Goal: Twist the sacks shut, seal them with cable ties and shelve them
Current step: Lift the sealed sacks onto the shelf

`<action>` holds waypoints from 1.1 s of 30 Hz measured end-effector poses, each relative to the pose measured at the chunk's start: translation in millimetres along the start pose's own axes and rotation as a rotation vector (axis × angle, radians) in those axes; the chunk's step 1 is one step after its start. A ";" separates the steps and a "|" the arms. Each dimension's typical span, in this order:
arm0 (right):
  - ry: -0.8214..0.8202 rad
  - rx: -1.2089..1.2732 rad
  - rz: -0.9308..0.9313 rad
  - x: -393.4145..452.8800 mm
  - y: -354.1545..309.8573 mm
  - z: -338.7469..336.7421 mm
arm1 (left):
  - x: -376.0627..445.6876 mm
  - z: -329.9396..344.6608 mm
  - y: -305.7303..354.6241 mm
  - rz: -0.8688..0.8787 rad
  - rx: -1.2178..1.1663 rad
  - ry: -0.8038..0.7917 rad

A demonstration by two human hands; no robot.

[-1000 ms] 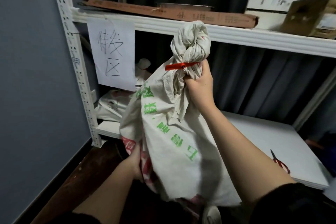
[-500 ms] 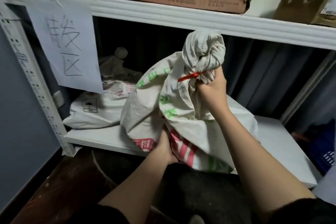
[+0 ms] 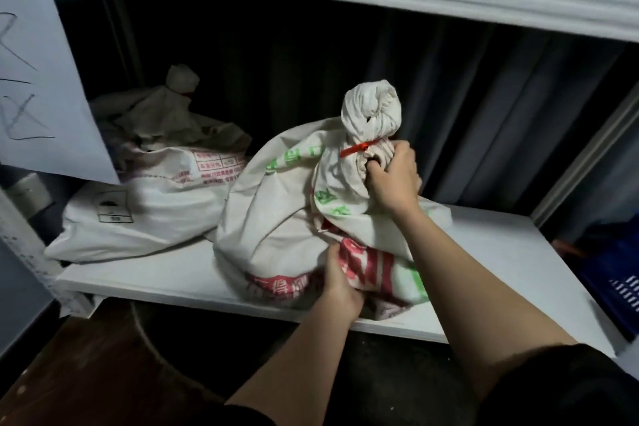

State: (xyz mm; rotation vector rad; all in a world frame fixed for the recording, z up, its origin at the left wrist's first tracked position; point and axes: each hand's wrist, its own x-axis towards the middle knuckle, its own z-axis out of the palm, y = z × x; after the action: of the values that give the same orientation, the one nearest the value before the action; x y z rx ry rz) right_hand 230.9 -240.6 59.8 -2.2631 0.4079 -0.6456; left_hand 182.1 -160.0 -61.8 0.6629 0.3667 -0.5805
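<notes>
Our right hand grips the sack by its tied neck at two o'clock; our left hand cups its soft, seemingly heavy base.

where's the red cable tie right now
In the head view, right of centre: the red cable tie cinches the sack neck just below its twisted knot, beside the right hand gripping it.

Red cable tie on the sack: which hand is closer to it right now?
Right. The right hand grips the sack neck just below the red cable tie; the left hand holds the sack's bottom edge, well below it.
</notes>
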 end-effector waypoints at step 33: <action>-0.016 -0.456 0.050 -114.4 85.5 19.1 | -18.2 -87.5 140.1 0.462 1.732 0.441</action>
State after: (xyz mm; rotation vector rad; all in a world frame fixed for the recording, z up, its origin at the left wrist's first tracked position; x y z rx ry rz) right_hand 139.3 -234.6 -51.3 -2.6737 0.6558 -0.5492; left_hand 241.3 -5.1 -51.4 2.4860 0.0076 -0.1650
